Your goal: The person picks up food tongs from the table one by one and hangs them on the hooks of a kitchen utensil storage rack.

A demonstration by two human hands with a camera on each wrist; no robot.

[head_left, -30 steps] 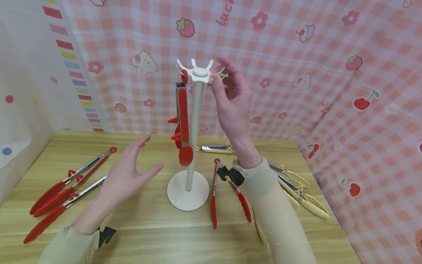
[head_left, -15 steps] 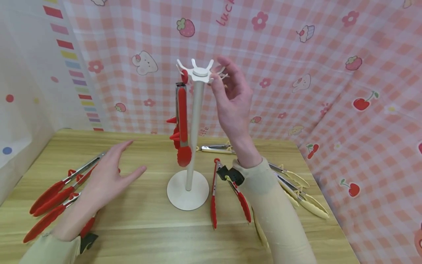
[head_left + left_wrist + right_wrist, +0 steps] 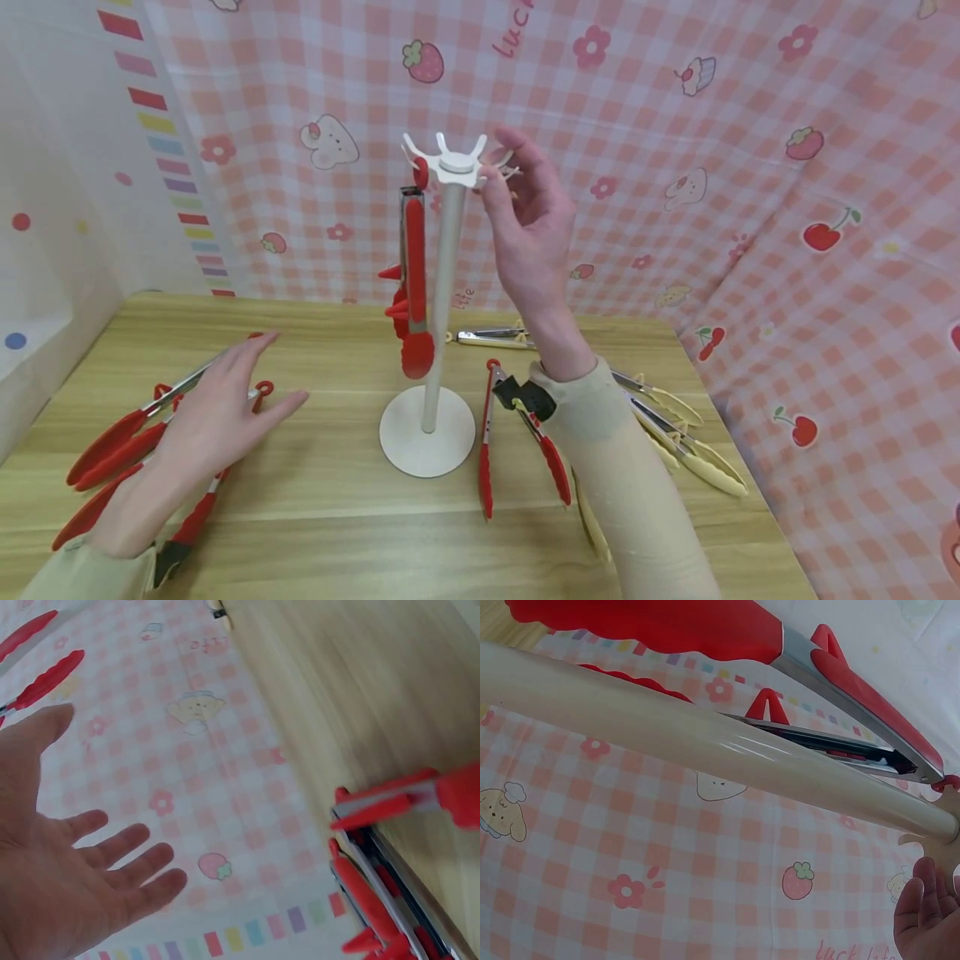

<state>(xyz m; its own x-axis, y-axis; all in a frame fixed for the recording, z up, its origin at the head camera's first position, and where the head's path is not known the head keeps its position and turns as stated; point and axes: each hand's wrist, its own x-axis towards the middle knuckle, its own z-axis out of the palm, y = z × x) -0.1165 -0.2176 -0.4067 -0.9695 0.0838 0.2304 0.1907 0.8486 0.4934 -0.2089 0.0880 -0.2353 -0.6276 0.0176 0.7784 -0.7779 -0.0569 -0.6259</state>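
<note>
A white stand (image 3: pixel 448 275) has a ring of hooks at its top and a round base. Red-handled kitchen tongs (image 3: pixel 416 267) hang by their loop from its left side; in the right wrist view the hanging tongs (image 3: pixel 862 712) lie close along the pole. My right hand (image 3: pixel 534 225) pinches the hooked top at its right side, thumb in front and fingers behind. At the left, my left hand (image 3: pixel 213 417) is over several red tongs (image 3: pixel 112 442) on the table, partly hiding them. Its fingers are spread with nothing between them, as the left wrist view also shows.
Another pair of red tongs (image 3: pixel 487 450) stands spread on the table under my right forearm. Several cream-yellow tongs (image 3: pixel 697 458) lie at the right, and one pair (image 3: pixel 491 337) lies behind the stand. A checked cloth (image 3: pixel 360 100) hangs behind the table.
My left hand has moved left and slightly down, away from the stand to over the red tongs. My right hand stays at the stand's top. The hanging tongs have swung slightly left.
</note>
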